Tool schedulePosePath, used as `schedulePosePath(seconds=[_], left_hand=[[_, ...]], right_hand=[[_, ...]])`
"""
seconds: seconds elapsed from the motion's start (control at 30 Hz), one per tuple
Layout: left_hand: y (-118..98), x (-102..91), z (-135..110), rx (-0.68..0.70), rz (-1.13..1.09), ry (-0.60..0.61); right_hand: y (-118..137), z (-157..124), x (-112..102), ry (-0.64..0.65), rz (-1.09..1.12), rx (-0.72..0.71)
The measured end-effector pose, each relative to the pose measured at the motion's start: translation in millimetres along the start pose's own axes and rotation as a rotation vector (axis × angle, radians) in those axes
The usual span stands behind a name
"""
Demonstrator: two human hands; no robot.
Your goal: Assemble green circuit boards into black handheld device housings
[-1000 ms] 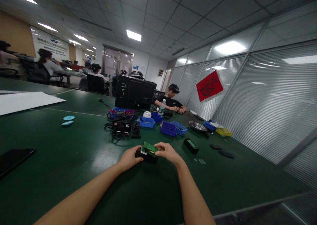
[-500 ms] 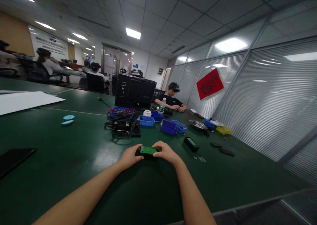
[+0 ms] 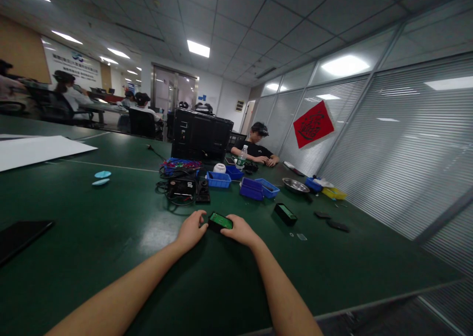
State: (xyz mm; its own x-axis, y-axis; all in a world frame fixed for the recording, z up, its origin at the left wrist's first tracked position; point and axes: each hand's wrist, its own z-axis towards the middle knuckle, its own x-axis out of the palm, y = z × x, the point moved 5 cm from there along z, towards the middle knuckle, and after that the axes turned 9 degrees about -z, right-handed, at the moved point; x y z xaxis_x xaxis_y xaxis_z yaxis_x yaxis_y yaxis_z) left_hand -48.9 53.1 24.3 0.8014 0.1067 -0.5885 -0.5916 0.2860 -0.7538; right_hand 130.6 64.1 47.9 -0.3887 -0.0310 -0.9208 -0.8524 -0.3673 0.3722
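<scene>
A green circuit board [image 3: 220, 220] lies inside a small black case [image 3: 215, 226] on the table in front of me. My right hand [image 3: 241, 231] grips the right end of the case, thumb on the near side and fingers round the far side. Just off the left end, my left hand [image 3: 192, 231] holds nothing, its thumb and fingers apart. A second black case [image 3: 283, 217] with a green face stands to the right. Near it lie a small ring [image 3: 291, 235] and a clear flat piece [image 3: 302, 237].
Beyond my hands sit a black boxed device with cables [image 3: 181, 188], blue bins [image 3: 219, 180], a baseball [image 3: 219, 168] and a bottle [image 3: 242, 157]. A metal bowl [image 3: 295, 185] and dark flat pieces [image 3: 338, 226] are to the right. Another person [image 3: 254, 151] sits across the table.
My left hand has let go and moved slightly left. The case has turned, its right end now nearer me, and the board sits lower within its walls. My right hand still holds it.
</scene>
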Motion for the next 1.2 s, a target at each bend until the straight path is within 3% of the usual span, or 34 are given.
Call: schedulePosePath(seconds=[0.17,0.27,0.4,0.73,0.93,1.2], left_hand=[[-1.3,3.4,-1.8,0.037,-0.043,0.060],[-0.6,4.1,-2.0,0.037,-0.050,0.073],[1.5,5.0,-0.9,0.036,-0.056,0.065],[0.7,4.2,-1.2,0.029,-0.055,0.059],[1.2,4.3,-1.0,0.046,-0.066,0.058],[0.6,4.1,-0.8,0.062,-0.069,0.061]], right_hand=[[-31.0,0.0,-13.9,-0.105,-0.160,0.362],[-49.2,-1.5,-26.4,-0.144,-0.184,0.458],[-62.3,-1.3,-28.1,-0.085,-0.190,0.536],[-45.9,0.3,-20.8,-0.214,-0.192,0.450],[-30.2,-1.9,-13.2,-0.160,-0.271,0.374],[-38.8,-2.4,-22.7,-0.169,-0.184,0.380]])
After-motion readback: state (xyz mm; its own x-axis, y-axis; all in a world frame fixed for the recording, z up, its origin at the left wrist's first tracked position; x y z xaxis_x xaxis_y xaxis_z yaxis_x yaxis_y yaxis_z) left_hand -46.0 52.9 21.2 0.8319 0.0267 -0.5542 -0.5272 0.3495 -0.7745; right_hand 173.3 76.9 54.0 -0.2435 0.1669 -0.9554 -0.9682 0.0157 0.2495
